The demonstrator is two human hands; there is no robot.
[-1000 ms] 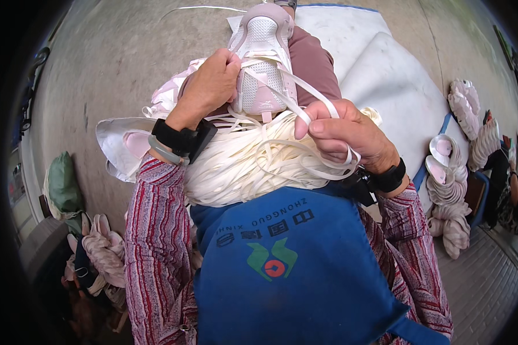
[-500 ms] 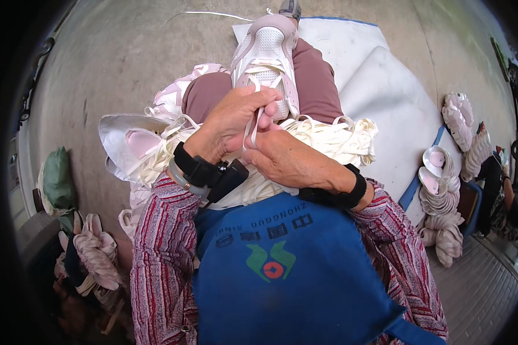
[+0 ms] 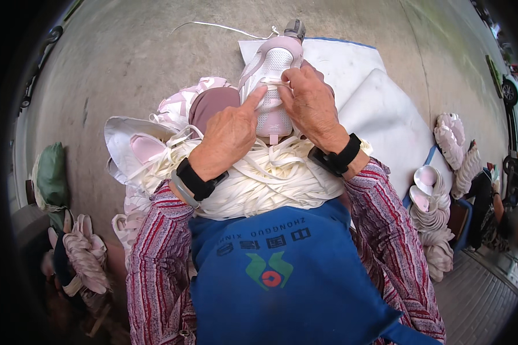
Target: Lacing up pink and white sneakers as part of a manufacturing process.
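A pink and white sneaker (image 3: 273, 69) rests toe-away on my knee. My left hand (image 3: 230, 135) presses on its lacing area with the index finger stretched out to the eyelets. My right hand (image 3: 311, 103) grips the shoe's right side and pinches a white lace (image 3: 276, 86) across the tongue. A big bundle of white flat laces (image 3: 259, 178) lies in my lap under both wrists. Both wrists wear black bands.
A second pale pink shoe (image 3: 135, 146) lies at my left thigh. White sheets (image 3: 368, 98) are spread on the concrete ahead right. Stacks of pink shoes (image 3: 452, 144) stand at the right, where another person (image 3: 492, 201) sits; more shoes (image 3: 83, 259) and a green bag (image 3: 52, 175) lie at the left.
Both hands moved from the lace bundle up onto the sneaker; the left index finger now points at the eyelets and the right hand holds the lace across the shoe.
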